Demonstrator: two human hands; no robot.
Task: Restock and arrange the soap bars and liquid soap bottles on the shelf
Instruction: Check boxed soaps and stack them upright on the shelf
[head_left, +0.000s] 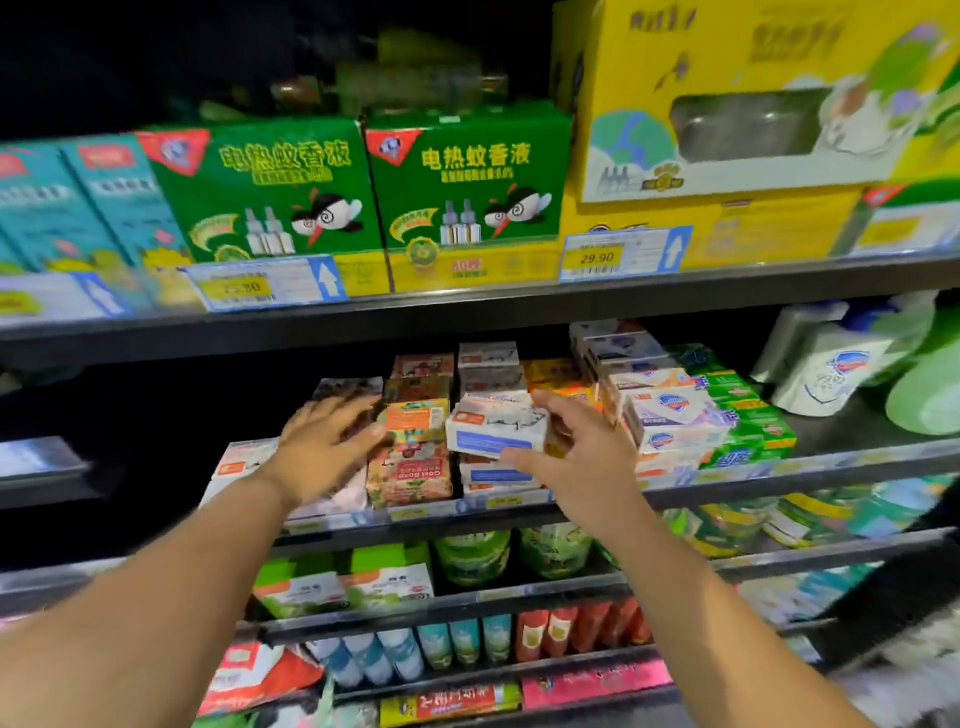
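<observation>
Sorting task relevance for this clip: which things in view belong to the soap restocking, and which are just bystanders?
Part of the job:
- white soap box, gripped by the right hand
- left hand, open, at the stacked soap boxes
- liquid soap bottles

Bystanders:
- green mosquito-liquid boxes
- yellow carton
- price tag

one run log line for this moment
right hand: grips white soap box above white stack | left hand: open, beside orange soap box

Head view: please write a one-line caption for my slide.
Right hand holds a white soap box at the soap shelf; open left hand reaches beside it.
</observation>
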